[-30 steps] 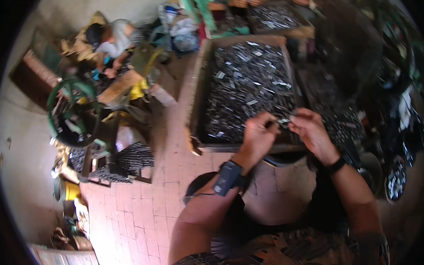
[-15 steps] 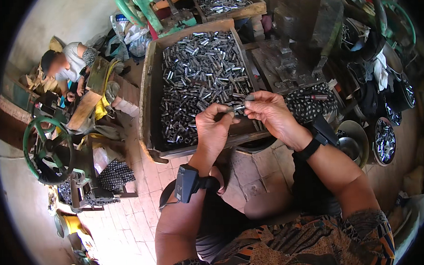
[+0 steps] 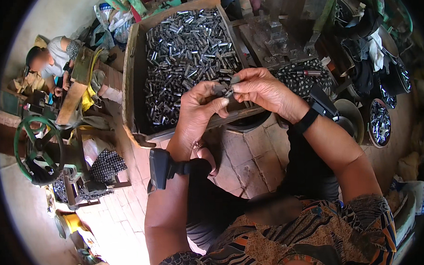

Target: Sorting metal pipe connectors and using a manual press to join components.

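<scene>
Over the near edge of a wooden tray, my two hands meet at a small metal tube point(image 3: 228, 92). My left hand point(image 3: 199, 102) pinches it between thumb and forefinger, and the fingertips look dark. My right hand point(image 3: 264, 91) pinches at the tube's other side; a dark covering shows at its thumb tip. The fingers hide much of the piece. Below and beyond them, the tray point(image 3: 130, 84) holds a heap of short, shiny metal tubes point(image 3: 185, 58). Each wrist wears a black strapped device.
A dark metal machine point(image 3: 274, 44) stands right of the tray, beside a dotted cloth with a screwdriver point(image 3: 309, 73). Buckets of metal pieces point(image 3: 380, 123) stand at the right. Another person point(image 3: 52, 59) works at the left, near a green handwheel point(image 3: 38, 147). The floor is brick.
The view has shifted, so the tray sits higher and further left. Both hands still meet at the small tube, and my left hand has turned, its thumb now lying along the piece.
</scene>
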`<state>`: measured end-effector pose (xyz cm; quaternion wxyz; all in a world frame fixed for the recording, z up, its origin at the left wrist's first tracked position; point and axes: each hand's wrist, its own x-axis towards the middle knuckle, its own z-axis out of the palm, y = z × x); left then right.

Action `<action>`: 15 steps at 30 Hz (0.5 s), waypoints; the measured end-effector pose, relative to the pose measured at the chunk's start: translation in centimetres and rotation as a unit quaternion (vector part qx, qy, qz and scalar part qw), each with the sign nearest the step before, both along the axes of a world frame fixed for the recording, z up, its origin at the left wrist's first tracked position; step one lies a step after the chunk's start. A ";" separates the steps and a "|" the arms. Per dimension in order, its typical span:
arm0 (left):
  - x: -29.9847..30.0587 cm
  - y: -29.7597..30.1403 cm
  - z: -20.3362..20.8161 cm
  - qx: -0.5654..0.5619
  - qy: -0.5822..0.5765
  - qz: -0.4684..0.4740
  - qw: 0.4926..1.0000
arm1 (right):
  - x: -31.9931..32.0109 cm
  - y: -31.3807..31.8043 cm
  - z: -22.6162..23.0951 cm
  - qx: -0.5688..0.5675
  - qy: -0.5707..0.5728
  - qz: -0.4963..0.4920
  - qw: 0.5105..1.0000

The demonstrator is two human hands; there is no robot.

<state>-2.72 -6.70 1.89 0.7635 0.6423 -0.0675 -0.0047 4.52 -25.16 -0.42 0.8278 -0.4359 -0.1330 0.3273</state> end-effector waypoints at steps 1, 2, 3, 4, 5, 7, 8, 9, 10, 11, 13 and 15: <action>-0.1 0.2 -0.1 -0.007 0.002 -0.013 1.000 | -0.1 0.1 -0.1 0.004 0.008 0.008 1.000; -0.3 0.3 -0.2 -0.030 0.025 -0.012 0.999 | -0.3 0.2 -0.1 0.008 0.016 0.015 1.000; -0.4 0.2 -0.2 -0.053 0.045 -0.014 0.997 | -0.5 0.2 0.1 0.004 0.004 0.020 1.000; -0.4 0.0 -0.3 -0.076 0.065 -0.015 0.995 | -0.5 0.3 0.1 0.007 0.000 0.014 1.000; -0.5 -0.1 -0.3 -0.076 0.066 -0.004 0.995 | -0.5 0.4 0.0 0.010 -0.004 0.009 1.000; -0.5 -0.2 -0.4 -0.066 0.059 0.029 0.996 | -0.5 0.6 0.2 0.007 -0.016 -0.004 1.000; -0.5 -0.3 -0.5 -0.061 0.055 0.045 0.996 | -0.5 0.8 0.4 0.000 -0.022 -0.009 1.000; -0.4 -0.5 -0.6 -0.051 0.046 0.066 0.995 | -0.5 0.9 0.5 -0.008 -0.028 -0.014 0.999; -0.3 -0.6 -0.8 -0.040 0.037 0.086 0.995 | -0.4 1.0 0.6 -0.030 -0.042 -0.027 0.998; -0.2 -0.7 -0.9 -0.030 0.028 0.108 0.993 | -0.2 1.1 0.7 -0.051 -0.057 -0.040 0.996; 0.3 -0.3 -0.9 -0.064 0.065 0.152 0.984 | 0.7 1.0 1.1 -0.126 -0.130 -0.077 0.980; 1.1 1.0 -1.3 -0.086 0.115 0.168 0.975 | 2.0 0.7 -0.4 -0.234 -0.263 -0.100 0.930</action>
